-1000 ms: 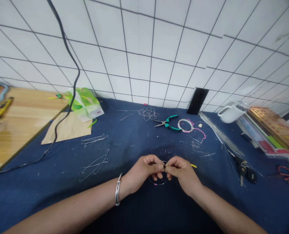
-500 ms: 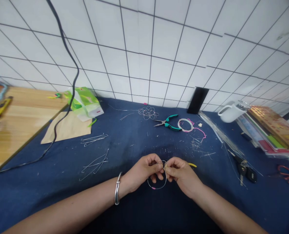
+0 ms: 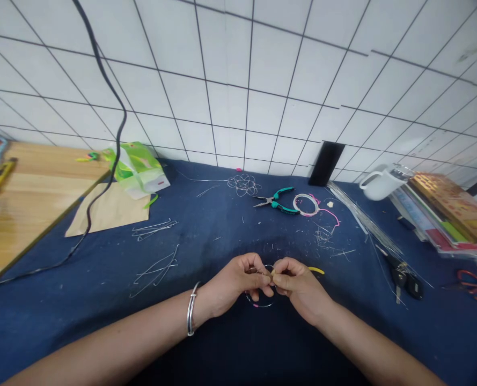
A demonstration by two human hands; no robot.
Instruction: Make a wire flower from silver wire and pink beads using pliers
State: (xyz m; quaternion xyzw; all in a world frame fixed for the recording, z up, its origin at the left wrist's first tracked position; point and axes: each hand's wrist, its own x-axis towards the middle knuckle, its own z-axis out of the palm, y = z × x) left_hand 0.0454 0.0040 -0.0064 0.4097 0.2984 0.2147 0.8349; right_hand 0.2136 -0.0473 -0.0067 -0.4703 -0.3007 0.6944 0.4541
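Observation:
My left hand (image 3: 244,281), below a silver bangle (image 3: 191,311), pinches a thin wire loop (image 3: 265,306) close to the middle of the blue cloth. Fingertips of my right hand (image 3: 298,287) close on the same loop, touching or nearly touching the left ones. A few small pink beads (image 3: 256,305) sit on the loop's lower side. Exactly where the wire runs between the fingers is hidden. Just past my right hand shows a yellow handle-like piece (image 3: 316,270), its other part covered by the hand.
Teal-handled pliers (image 3: 276,201), a wire flower shape (image 3: 244,185) and a wire coil (image 3: 306,205) lie farther back. Bent wires (image 3: 155,271) are at left. Keys (image 3: 401,277), red scissors (image 3: 475,287), a white mug (image 3: 381,184) and stacked books (image 3: 451,209) stand right. A black cable (image 3: 121,123) hangs left.
The wire loop has tilted, so its lower curve sits a little higher and looks flatter. Both hands remain pinched together in nearly the same place.

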